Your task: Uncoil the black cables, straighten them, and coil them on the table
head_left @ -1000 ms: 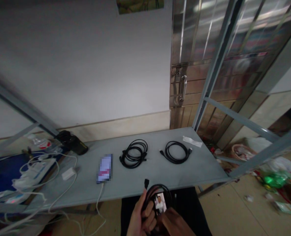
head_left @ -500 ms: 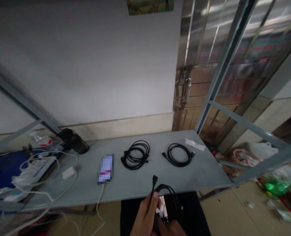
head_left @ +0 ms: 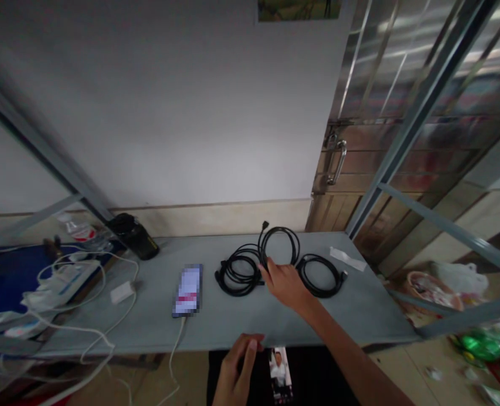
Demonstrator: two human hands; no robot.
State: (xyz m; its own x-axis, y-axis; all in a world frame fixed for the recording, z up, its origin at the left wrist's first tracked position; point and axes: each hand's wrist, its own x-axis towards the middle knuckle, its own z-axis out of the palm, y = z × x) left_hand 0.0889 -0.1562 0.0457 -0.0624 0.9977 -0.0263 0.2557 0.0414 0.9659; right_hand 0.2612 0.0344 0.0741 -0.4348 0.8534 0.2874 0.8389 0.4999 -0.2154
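My right hand (head_left: 281,282) reaches over the table and grips a coiled black cable (head_left: 297,239) by its near side, its fingers closed. That coil stands up between two others, and its plug end sticks up at the top left. Left of it lies a coiled black cable (head_left: 233,294) with plugs at its sides; to the right is another black coil (head_left: 321,296), partly behind my wrist. My left hand (head_left: 237,361) is at the table's front edge, loosely curled, thumb and fingers apart, with nothing visible in it.
A phone (head_left: 188,290) with a white charging cable (head_left: 171,361) lies on the grey table (head_left: 148,332). A black container (head_left: 137,239), a white adapter (head_left: 122,292) and tangled white cords are left. A white strip (head_left: 348,259) lies right. Metal posts (head_left: 423,118) frame the table.
My right hand has moved from my lap up over the table, carrying the coiled cable. My left hand has let go of it and stays near the front edge. The view has shifted slightly left.
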